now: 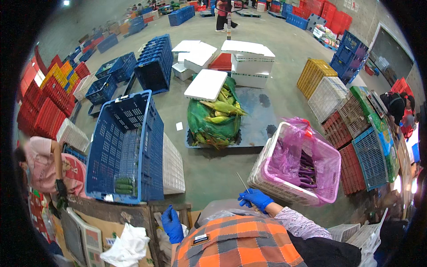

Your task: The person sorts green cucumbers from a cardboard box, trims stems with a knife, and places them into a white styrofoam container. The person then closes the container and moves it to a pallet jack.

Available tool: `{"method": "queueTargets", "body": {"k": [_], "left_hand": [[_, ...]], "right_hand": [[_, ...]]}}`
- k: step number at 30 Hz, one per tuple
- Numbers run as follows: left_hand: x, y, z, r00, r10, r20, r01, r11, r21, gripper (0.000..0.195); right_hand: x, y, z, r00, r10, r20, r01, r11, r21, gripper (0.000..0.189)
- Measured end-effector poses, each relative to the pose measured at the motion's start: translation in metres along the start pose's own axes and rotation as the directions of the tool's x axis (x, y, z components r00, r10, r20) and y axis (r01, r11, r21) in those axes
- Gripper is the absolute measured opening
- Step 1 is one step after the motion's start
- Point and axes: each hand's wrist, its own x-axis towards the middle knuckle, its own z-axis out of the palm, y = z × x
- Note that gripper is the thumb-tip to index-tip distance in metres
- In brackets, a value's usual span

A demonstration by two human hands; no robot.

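Observation:
My right hand (256, 200), in a blue glove, is closed around a thin metal-bladed tool (242, 181). The slim blade points up and away, and the glove hides most of the grip. Just beyond this hand stands a white plastic crate (263, 177) lined with a pink plastic bag (285, 160), with purple eggplants (306, 170) inside. My left hand (172, 224), also gloved in blue, is raised beside the wooden bench (133, 213); its fingers are close together and whether it holds anything is unclear. Under my hands, an orange checked apron (233, 240) covers my front.
At left, a tall blue crate (145, 150) holds packed green vegetables (124, 186). Ahead, a green mesh sack of corn (213, 130) rests on a blue pallet (257, 116), near white foam boxes (250, 75). A scale (85, 237) and white plastic bag (128, 245) lie on the bench. A co-worker (53, 167) stands left.

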Motion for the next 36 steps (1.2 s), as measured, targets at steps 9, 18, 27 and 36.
{"method": "queueTargets", "body": {"k": [9, 18, 27, 36], "left_hand": [[0.124, 0.050, 0.107, 0.904, 0.187, 0.384, -0.185, 0.982, -0.042, 0.024], [0.227, 0.107, 0.292, 0.763, 0.232, 0.604, -0.376, 0.918, 0.122, 0.027], [0.368, 0.113, 0.450, 0.725, -0.388, 0.569, 0.245, 0.918, 0.313, 0.035], [0.493, 0.058, 0.607, 0.552, -0.723, 0.415, 0.789, 0.614, 0.020, 0.077]], "right_hand": [[0.022, -0.026, -0.048, 0.932, -0.005, -0.362, 0.050, 0.992, 0.114, 0.021], [0.108, -0.080, -0.164, 0.812, 0.116, -0.571, 0.110, 0.932, 0.346, 0.030], [0.169, -0.155, -0.319, 0.730, 0.045, -0.682, 0.271, 0.897, 0.348, 0.032], [0.173, -0.177, -0.373, 0.702, 0.275, -0.657, -0.014, 0.928, 0.373, 0.031]]}}
